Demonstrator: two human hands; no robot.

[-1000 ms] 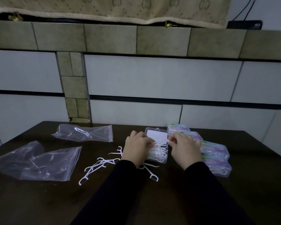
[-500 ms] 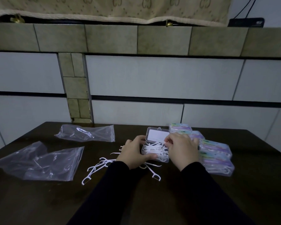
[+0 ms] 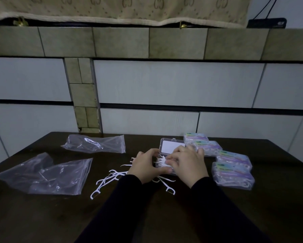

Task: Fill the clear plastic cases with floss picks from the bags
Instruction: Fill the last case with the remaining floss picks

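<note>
The open clear case [image 3: 166, 162] sits at the centre of the frame on the dark counter [image 3: 278, 207], its lid [image 3: 171, 146] tilted back toward the wall with a white label showing, and a tangle of white floss picks [image 3: 160, 161] already heaped in its tray. To its right, four filled cases [image 3: 233, 174] with coloured labels lie in a staggered row running from the upper middle toward the lower right, so the job looks well advanced. What seems left is this case, judging by the loose picks [image 3: 110, 178] scattered on the counter just left of and below the hands. Two plastic bags [image 3: 47, 174] lie at the left of the frame, slack and seemingly almost empty, though a few pale shapes show through the nearer one. The left hand [image 3: 147, 165] curls round the case's left side, thumb along its near edge, holding it steady. The right hand [image 3: 187, 163] lies over the tray with fingers bent down onto the picks; whether its grip pinches any of them or merely presses them flat cannot be told. Both forearms, in dark sleeves [image 3: 217, 199], reach in from the lower edge.
</note>
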